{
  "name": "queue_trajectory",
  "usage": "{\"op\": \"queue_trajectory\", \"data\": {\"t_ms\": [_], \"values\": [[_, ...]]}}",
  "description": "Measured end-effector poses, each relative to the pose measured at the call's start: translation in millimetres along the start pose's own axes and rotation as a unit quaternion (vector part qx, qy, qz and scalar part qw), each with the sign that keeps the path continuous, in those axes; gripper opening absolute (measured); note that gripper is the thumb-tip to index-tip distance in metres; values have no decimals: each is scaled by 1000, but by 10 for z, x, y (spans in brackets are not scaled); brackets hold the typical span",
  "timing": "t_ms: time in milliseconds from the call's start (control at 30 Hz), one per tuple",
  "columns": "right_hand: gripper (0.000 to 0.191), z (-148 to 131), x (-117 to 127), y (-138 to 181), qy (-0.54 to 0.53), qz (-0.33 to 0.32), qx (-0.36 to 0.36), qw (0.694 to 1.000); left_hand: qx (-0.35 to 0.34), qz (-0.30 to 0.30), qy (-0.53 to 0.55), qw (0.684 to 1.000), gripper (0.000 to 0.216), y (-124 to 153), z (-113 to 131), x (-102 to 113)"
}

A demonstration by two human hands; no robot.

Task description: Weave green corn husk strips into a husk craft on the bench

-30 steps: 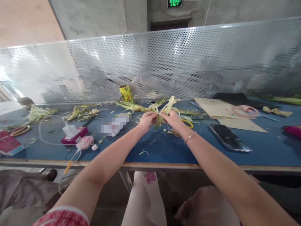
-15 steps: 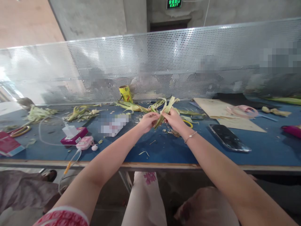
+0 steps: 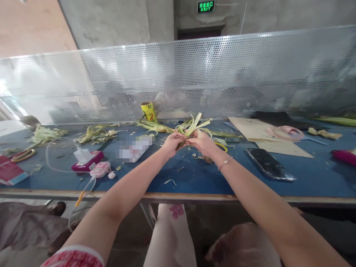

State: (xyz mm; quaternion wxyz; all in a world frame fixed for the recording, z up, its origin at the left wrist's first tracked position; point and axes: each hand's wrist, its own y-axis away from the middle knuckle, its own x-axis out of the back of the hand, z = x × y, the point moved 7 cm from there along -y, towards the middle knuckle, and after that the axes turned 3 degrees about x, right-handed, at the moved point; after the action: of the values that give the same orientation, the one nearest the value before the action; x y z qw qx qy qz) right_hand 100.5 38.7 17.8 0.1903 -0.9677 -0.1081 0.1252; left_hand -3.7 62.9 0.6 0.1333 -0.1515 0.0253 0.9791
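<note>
Both hands meet above the middle of the blue table. My left hand and my right hand are both closed on a bunch of green leaf strips, whose ends fan up and to the right above my fingers. A thin bracelet sits on my right wrist. Small leaf scraps lie on the table right under my hands.
A black phone lies to the right, with brown paper and a pink ring behind it. At left are a pink tissue pack, a pink device with cable, more leaf piles and a yellow cup. A perforated metal screen backs the table.
My hands have drawn closer together around the strips. The strip ends, which hung down between my hands, now stick up and fan out to the right.
</note>
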Motion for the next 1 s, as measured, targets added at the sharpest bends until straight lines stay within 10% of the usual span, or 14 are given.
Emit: {"op": "queue_trajectory", "data": {"t_ms": [1000], "values": [[10, -2, 248, -61, 215, 92, 61, 970, -20, -47, -82, 995, 17, 42, 49, -82]]}}
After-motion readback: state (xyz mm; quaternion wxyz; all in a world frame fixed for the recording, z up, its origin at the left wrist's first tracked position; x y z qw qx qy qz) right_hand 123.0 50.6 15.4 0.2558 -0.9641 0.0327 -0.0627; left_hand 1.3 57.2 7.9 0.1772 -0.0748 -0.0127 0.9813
